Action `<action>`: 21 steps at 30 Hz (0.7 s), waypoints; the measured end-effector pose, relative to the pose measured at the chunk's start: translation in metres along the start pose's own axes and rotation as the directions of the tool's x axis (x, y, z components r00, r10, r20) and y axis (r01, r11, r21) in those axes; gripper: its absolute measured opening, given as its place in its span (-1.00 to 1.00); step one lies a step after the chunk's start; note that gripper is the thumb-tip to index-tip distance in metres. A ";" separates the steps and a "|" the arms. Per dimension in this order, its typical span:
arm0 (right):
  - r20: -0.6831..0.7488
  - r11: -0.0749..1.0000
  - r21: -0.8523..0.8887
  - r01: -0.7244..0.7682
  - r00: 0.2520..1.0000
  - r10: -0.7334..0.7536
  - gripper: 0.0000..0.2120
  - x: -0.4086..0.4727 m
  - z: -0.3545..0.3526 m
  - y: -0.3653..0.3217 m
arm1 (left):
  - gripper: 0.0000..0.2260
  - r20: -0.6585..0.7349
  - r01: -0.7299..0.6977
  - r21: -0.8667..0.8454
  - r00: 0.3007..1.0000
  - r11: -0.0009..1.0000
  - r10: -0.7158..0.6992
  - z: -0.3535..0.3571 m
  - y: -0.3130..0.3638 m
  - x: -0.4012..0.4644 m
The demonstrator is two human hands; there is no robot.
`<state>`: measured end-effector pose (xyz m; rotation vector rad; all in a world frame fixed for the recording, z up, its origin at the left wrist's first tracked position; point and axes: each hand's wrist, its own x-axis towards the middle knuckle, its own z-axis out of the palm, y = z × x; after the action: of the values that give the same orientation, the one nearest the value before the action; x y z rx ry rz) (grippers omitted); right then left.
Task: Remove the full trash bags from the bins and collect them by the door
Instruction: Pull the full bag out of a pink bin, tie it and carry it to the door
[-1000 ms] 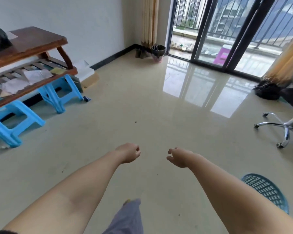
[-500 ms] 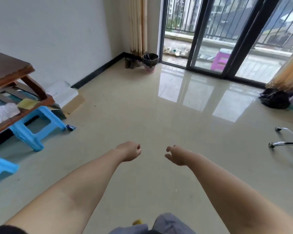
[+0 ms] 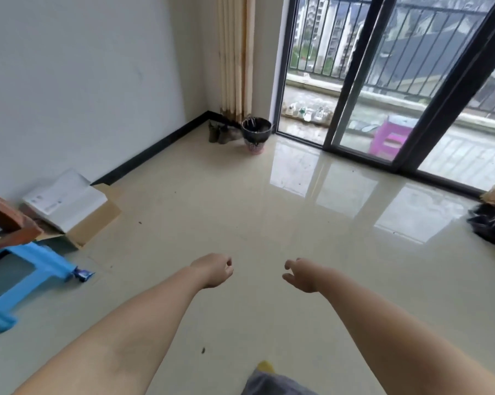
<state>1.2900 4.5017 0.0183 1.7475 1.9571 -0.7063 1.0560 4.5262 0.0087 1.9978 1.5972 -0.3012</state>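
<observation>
While both arms reach out over the glossy floor [image 3: 240, 218], I note the left hand [image 3: 213, 269] loosely curled and the right hand [image 3: 302, 274] slack-fingered, neither holding anything. Pink bin [image 3: 255, 134] with its black trash bag stands in the far corner beside the glass door [image 3: 351, 81]; a black bag [image 3: 494, 226] lies at the right edge.
</observation>
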 end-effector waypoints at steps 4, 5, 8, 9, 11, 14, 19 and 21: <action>0.042 0.999 -0.029 -0.012 0.999 0.013 -0.54 0.071 -0.066 0.027 | -0.72 0.004 0.005 -0.060 1.000 0.998 -0.004 -0.049 0.010 0.078; 0.055 0.999 -0.038 -0.006 0.998 0.008 -0.53 0.090 -0.079 0.031 | -0.72 0.006 0.008 -0.074 1.000 0.997 -0.008 -0.060 0.009 0.098; 0.081 0.999 -0.039 0.007 0.997 -0.004 -0.53 0.149 -0.117 0.037 | -0.73 0.016 0.016 -0.099 1.000 0.995 -0.015 -0.095 -0.002 0.159; 0.083 0.999 -0.039 0.008 0.997 -0.005 -0.52 0.171 -0.131 0.039 | -0.72 0.019 0.017 -0.099 1.000 0.995 -0.015 -0.107 -0.007 0.181; 0.070 0.999 -0.042 -0.001 0.998 0.004 -0.52 0.219 -0.163 0.039 | -0.72 0.013 0.020 -0.088 1.000 0.996 -0.019 -0.136 -0.021 0.229; 0.045 1.000 -0.013 -0.009 0.999 0.009 -0.53 0.291 -0.216 0.036 | -0.72 0.011 -0.004 -0.070 1.000 0.998 0.004 -0.189 -0.046 0.303; 0.014 0.995 0.076 -0.065 0.998 0.064 -0.54 0.392 -0.311 0.024 | -0.72 0.024 -0.024 -0.010 0.999 1.000 0.025 -0.293 -0.084 0.413; 0.014 0.992 0.101 -0.068 0.998 0.067 -0.54 0.426 -0.343 0.019 | -0.72 0.012 -0.032 -0.013 0.999 0.999 0.032 -0.329 -0.095 0.450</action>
<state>1.2650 5.0482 0.0218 1.8566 1.8749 -0.8030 1.0307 5.0909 0.0257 2.0060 1.5541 -0.2894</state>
